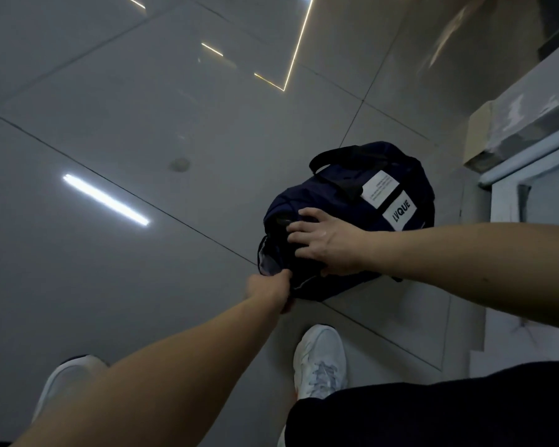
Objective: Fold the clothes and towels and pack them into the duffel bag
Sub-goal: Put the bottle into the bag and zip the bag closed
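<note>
A navy duffel bag (362, 201) with black handles and white "LVQUE" labels lies on the glossy grey tiled floor (142, 124), right of centre. My right hand (323, 240) rests on top of the bag's near end, fingers spread and pressing on the fabric. My left hand (268, 290) is closed on the bag's near edge, beside a gap where grey lining shows. No clothes or towels are visible.
My two white sneakers (320, 359) stand on the floor just in front of the bag, with a dark trouser leg at the lower right. A white cabinet or ledge with a pale frame (530, 150) runs along the right side. Ceiling lights reflect off the tiles.
</note>
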`<state>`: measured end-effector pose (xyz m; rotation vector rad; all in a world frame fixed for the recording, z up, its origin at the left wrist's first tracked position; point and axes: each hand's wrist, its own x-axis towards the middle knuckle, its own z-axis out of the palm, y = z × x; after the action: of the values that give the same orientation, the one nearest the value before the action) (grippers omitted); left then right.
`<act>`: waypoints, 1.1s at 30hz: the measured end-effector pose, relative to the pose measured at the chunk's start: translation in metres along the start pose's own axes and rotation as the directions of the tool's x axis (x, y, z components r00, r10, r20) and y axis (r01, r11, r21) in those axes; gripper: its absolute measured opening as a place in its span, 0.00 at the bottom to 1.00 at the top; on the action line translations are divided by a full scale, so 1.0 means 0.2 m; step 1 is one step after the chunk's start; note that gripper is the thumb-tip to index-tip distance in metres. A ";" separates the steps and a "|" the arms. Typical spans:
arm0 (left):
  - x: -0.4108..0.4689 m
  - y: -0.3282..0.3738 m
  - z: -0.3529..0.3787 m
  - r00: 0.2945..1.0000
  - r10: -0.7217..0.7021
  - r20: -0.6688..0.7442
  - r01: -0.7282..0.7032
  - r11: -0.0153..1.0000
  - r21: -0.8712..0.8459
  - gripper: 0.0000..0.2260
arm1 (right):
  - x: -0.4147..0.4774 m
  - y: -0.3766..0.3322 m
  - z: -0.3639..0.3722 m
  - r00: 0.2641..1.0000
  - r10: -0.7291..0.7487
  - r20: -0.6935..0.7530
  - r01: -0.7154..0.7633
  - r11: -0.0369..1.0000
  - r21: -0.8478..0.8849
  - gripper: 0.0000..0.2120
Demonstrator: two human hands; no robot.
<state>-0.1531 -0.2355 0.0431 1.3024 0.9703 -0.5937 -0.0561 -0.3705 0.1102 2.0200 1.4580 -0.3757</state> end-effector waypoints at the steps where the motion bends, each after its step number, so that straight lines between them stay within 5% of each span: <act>1: 0.00 0.01 0.00 1.000 -0.004 0.013 0.004 1.000 -0.001 0.09 | 0.02 0.00 0.00 0.998 -0.033 0.059 0.035 0.999 -0.037 0.30; 6: -0.02 0.06 -0.04 0.994 0.099 0.047 -0.103 0.991 0.090 0.07 | 0.08 -0.05 0.04 0.971 -0.059 0.231 0.100 0.980 -0.170 0.29; 15: -0.03 0.02 -0.03 0.981 0.179 0.074 -0.188 0.973 0.134 0.03 | 0.11 -0.08 0.00 0.977 -0.045 0.210 0.071 0.991 -0.117 0.32; 20: 0.10 -0.06 0.02 0.962 0.253 0.101 -0.267 0.949 0.165 0.19 | 0.13 -0.11 -0.02 0.985 -0.005 0.174 0.018 0.997 -0.074 0.24; 23: 0.08 -0.06 0.01 0.957 0.274 0.098 -0.287 0.943 0.168 0.22 | 0.07 -0.06 -0.02 0.979 -0.090 0.185 0.101 0.994 -0.051 0.35; 28: -0.03 -0.02 -0.02 0.947 0.301 0.110 -0.316 0.934 0.165 0.20 | 0.03 0.01 -0.05 0.950 -0.225 0.216 0.236 0.971 -0.024 0.31; 33: -0.05 -0.01 -0.01 0.922 0.363 0.132 -0.379 0.917 0.124 0.18 | 0.06 0.02 -0.06 0.933 -0.230 0.278 0.245 0.969 -0.020 0.38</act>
<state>-0.1607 -0.2361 0.0505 1.5251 0.5759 -0.4384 -0.0496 -0.3544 0.1135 1.6742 1.5197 -0.6815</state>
